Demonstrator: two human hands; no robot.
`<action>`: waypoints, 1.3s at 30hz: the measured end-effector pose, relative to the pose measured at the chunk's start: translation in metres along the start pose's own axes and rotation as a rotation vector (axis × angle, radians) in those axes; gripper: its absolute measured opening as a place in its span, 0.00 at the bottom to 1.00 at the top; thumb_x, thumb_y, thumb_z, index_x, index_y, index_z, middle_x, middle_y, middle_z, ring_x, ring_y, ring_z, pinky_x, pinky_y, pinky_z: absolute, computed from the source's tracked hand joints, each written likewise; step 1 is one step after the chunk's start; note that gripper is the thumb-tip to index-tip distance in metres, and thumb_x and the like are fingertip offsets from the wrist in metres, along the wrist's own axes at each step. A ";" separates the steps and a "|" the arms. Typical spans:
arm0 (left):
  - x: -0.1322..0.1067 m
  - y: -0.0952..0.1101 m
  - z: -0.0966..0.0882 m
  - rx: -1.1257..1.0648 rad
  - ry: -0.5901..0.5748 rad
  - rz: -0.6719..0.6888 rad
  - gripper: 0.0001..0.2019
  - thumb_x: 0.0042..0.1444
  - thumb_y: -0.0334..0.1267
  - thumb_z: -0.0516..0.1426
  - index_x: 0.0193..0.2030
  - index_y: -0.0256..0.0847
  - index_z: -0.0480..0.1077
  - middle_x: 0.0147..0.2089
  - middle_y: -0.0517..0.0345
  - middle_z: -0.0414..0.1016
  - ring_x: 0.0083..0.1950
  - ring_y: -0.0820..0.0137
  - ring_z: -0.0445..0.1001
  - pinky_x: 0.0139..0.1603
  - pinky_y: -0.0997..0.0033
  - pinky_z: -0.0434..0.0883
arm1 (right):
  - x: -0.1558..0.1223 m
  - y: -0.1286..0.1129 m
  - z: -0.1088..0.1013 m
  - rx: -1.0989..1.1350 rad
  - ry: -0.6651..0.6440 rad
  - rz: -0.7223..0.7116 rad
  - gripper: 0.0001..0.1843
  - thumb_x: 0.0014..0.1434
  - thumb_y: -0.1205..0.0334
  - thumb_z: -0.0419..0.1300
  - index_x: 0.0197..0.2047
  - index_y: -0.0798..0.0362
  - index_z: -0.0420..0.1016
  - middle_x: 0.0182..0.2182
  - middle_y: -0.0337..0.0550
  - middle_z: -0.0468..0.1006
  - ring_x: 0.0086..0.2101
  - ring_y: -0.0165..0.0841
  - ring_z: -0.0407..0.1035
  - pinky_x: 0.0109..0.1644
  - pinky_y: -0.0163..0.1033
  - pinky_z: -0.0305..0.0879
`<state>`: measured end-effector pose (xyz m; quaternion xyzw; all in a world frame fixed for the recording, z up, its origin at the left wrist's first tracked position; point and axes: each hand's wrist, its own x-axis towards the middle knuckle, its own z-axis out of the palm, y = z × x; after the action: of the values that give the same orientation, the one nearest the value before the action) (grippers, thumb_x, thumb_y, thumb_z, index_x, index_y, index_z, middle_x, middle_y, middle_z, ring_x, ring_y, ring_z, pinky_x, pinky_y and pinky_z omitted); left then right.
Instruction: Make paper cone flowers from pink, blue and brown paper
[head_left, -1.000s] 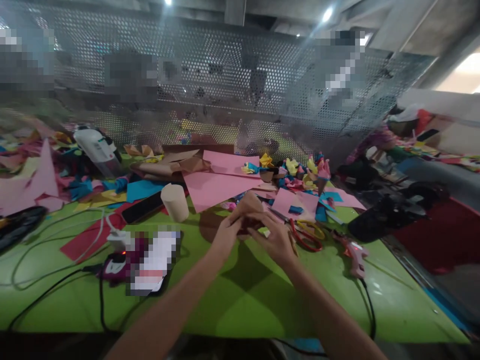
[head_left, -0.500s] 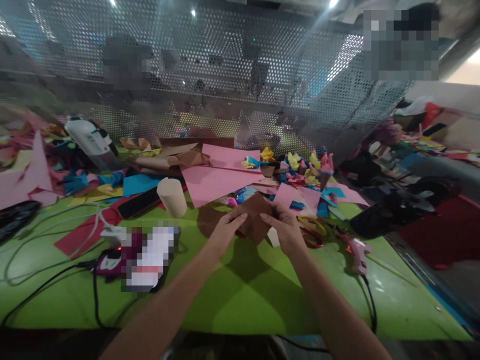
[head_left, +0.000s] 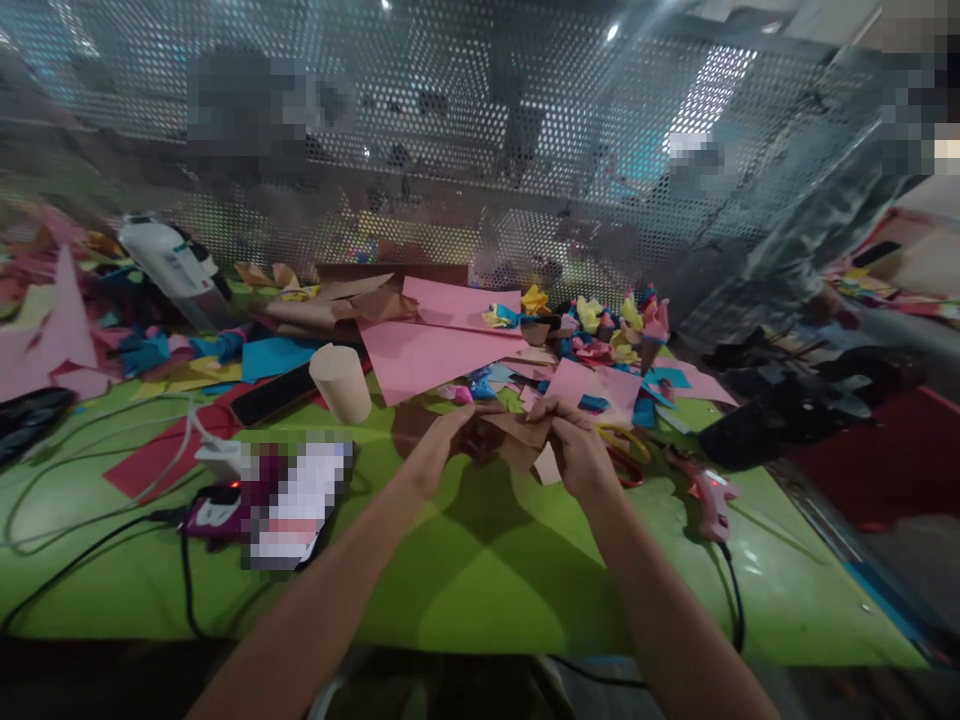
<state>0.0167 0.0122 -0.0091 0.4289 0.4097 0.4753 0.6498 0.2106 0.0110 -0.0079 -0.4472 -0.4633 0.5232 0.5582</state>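
we are holding a piece of brown paper (head_left: 523, 428) above the green table (head_left: 487, 610), between our left hand (head_left: 439, 448) and our right hand (head_left: 577, 447). the right hand is gripping narrowly, its thumb and fingers closing on the right edge of the brown paper. the left hand is bringing its fingers to the left edge; its fingertips are lying in shadow, so we are not able to tell whether they are pinching. the brown paper is bending and tilting just in front of us. a white scrap (head_left: 547, 466) is showing below it, just beside the right hand.

to the right, the scissors (head_left: 628, 450) are lying near the right hand, and the pink glue gun (head_left: 712, 497) is resting farther out, its cord running toward the table's near edge. to the left, the paper tube (head_left: 342, 385) is standing beside a dark phone (head_left: 274, 394), while a power strip (head_left: 217, 516) is sitting next to a lit phone (head_left: 304, 505). behind the hands, a large pink paper (head_left: 439, 357) is lying flat, and colored paper flowers (head_left: 589, 316) are crowding the space to its right.
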 end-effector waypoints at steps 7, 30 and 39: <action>-0.006 0.012 0.004 0.512 -0.161 0.239 0.16 0.56 0.51 0.62 0.44 0.44 0.81 0.46 0.52 0.83 0.48 0.57 0.78 0.49 0.65 0.71 | -0.003 -0.007 0.003 -0.137 -0.082 0.010 0.09 0.43 0.64 0.55 0.26 0.51 0.77 0.22 0.37 0.75 0.23 0.32 0.65 0.25 0.34 0.60; -0.009 0.006 0.008 0.311 -0.097 0.133 0.21 0.56 0.60 0.60 0.32 0.42 0.78 0.35 0.54 0.79 0.40 0.61 0.74 0.42 0.68 0.70 | -0.003 -0.001 0.013 -0.138 -0.139 -0.038 0.12 0.49 0.50 0.69 0.31 0.49 0.80 0.27 0.39 0.81 0.31 0.37 0.74 0.37 0.41 0.72; -0.009 0.003 0.011 0.523 -0.134 0.253 0.17 0.63 0.53 0.55 0.36 0.42 0.76 0.38 0.54 0.79 0.40 0.63 0.74 0.41 0.70 0.67 | -0.004 0.008 0.014 -0.159 -0.133 -0.044 0.20 0.53 0.41 0.66 0.27 0.49 0.73 0.24 0.37 0.73 0.28 0.33 0.66 0.33 0.37 0.65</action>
<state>0.0247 0.0024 -0.0020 0.6598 0.4179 0.4014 0.4784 0.1957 0.0079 -0.0132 -0.4442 -0.5491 0.5009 0.5002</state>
